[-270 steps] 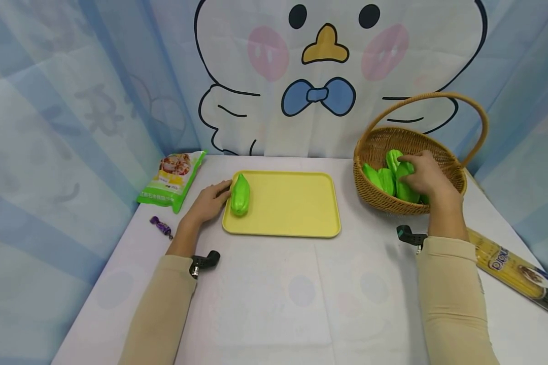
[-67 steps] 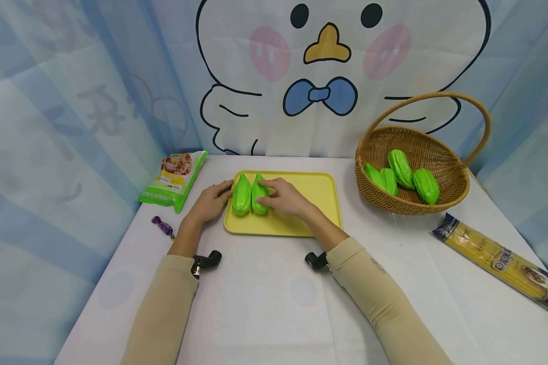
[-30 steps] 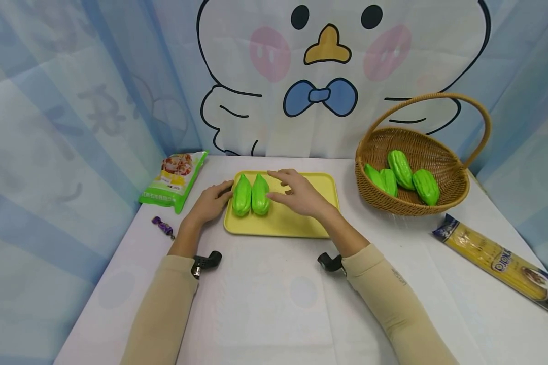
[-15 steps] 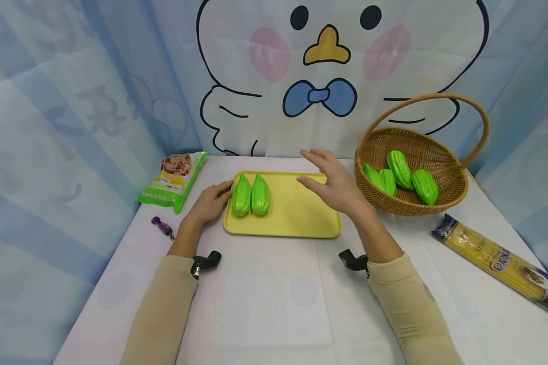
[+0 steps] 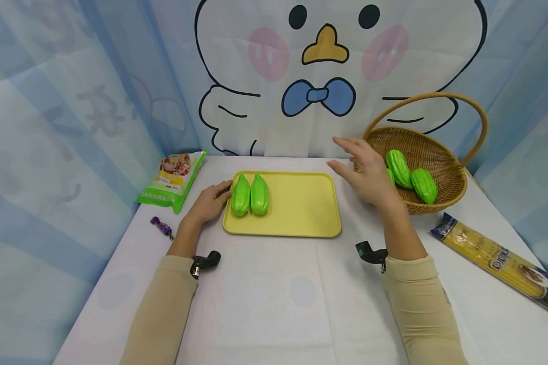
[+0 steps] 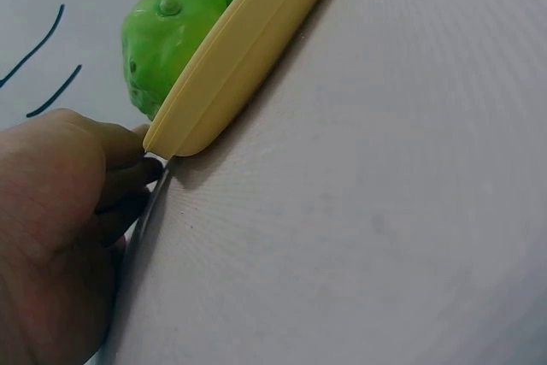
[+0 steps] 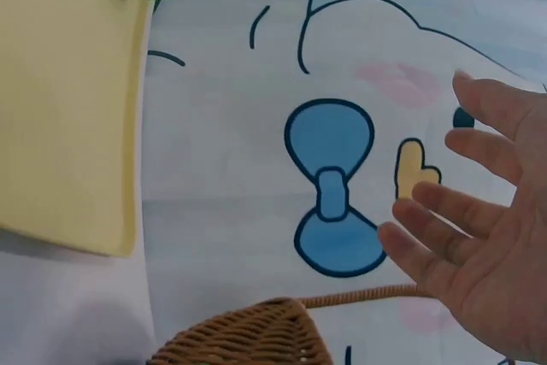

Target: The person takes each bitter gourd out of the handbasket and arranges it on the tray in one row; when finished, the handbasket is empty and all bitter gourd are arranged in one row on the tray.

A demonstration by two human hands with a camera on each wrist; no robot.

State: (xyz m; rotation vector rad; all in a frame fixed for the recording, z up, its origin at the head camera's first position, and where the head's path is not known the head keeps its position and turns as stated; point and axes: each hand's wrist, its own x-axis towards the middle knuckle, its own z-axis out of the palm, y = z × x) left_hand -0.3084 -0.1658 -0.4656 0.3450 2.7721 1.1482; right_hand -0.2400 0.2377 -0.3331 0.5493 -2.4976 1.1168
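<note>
Two bright green gourd-like vegetables lie side by side at the left end of a yellow tray (image 5: 297, 203): the left one (image 5: 240, 195) and the right one (image 5: 259, 195). My left hand (image 5: 208, 204) rests at the tray's left rim, its fingertips touching or very close to it. The left wrist view has that hand (image 6: 60, 211) by the tray's corner (image 6: 184, 138). With spread fingers and nothing held, my right hand (image 5: 370, 175) hovers before the left side of a wicker basket (image 5: 452, 177). Several ridged green gourds (image 5: 398, 168) lie inside; the hand hides some.
A green and white food bag (image 5: 173, 177) and a purple wrapped candy (image 5: 162, 227) lie left of the tray. Right of the basket's front lies a long yellow pasta packet (image 5: 498, 261). The basket's tall handle (image 5: 438, 95) arches above it. A printed curtain stands behind the table.
The right hand has brought a second gourd from the basket to the tray, let go, and moved back right to the basket. The left hand has stayed at the tray's rim.
</note>
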